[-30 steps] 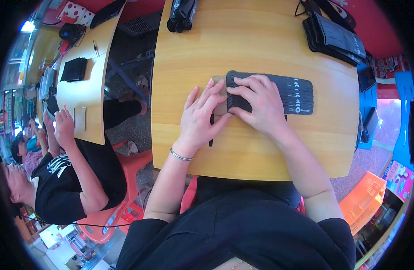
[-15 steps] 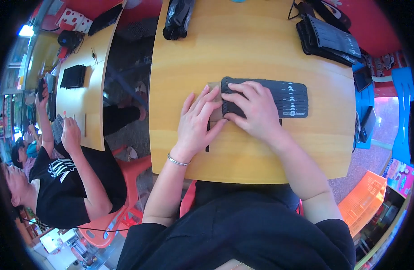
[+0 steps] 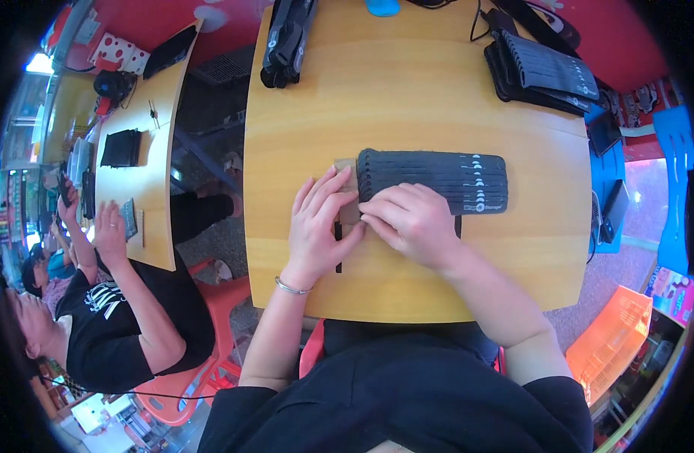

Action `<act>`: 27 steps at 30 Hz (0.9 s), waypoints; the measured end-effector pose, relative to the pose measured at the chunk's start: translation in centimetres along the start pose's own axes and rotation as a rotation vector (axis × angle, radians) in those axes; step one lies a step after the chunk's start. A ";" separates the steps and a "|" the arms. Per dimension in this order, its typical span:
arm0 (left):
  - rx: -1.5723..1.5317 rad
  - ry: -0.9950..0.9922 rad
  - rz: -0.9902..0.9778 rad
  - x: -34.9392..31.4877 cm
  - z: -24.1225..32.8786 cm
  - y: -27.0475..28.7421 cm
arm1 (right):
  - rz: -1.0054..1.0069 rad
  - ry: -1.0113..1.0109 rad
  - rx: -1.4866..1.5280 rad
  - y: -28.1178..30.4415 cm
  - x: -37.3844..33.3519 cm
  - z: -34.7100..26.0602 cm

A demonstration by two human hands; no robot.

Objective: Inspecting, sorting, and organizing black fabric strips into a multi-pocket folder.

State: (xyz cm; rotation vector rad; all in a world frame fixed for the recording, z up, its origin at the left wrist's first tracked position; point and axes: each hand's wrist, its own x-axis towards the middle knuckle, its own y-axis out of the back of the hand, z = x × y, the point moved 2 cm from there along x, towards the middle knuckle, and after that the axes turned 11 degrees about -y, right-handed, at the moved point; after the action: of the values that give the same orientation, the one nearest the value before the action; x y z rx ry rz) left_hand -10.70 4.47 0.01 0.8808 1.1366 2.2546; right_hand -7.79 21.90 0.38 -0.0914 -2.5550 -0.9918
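A row of overlapping black fabric straps [image 3: 430, 170] with white printed marks at the right end lies on the table before me. My left hand [image 3: 317, 219] rests beside the straps' left ends, fingers spread and laid on a small brown card [image 3: 347, 167]. Bent over the near left corner of the straps is my right hand [image 3: 411, 219], thumb and index finger pressed together; what is between them is too small to make out. A thin black strip [image 3: 339, 253] pokes out below the left hand, and a short dark end [image 3: 458, 226] shows beside the right wrist.
Bundled black straps [image 3: 286, 45] lie at the far left of the table [image 3: 407, 287], and stacked ones [image 3: 551, 72] at the far right. An orange basket [image 3: 611, 340] stands at right near a blue chair [image 3: 672, 181]. On the left, a co-worker [image 3: 120, 325] sits at another table.
My right hand has gone from fingers spread over the straps to a pinch at their near left corner. The whole view has shifted slightly. The co-worker's hand has opened and moved.
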 end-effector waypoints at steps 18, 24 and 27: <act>-0.022 0.253 0.407 -1.1 -0.9 0.3 | -0.076 0.052 0.112 0.0 -0.3 -0.1; 0.151 0.075 0.389 -0.2 2.1 0.9 | 0.014 0.051 0.209 1.3 0.2 -0.1; 0.074 0.159 0.086 1.8 3.1 0.4 | 0.081 -0.169 0.079 5.0 1.1 0.3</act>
State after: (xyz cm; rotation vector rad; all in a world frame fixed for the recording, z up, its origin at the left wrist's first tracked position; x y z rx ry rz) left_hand -9.71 7.07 2.31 0.8047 1.2823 2.4024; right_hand -7.92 25.78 3.80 -0.2650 -2.7159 -0.8850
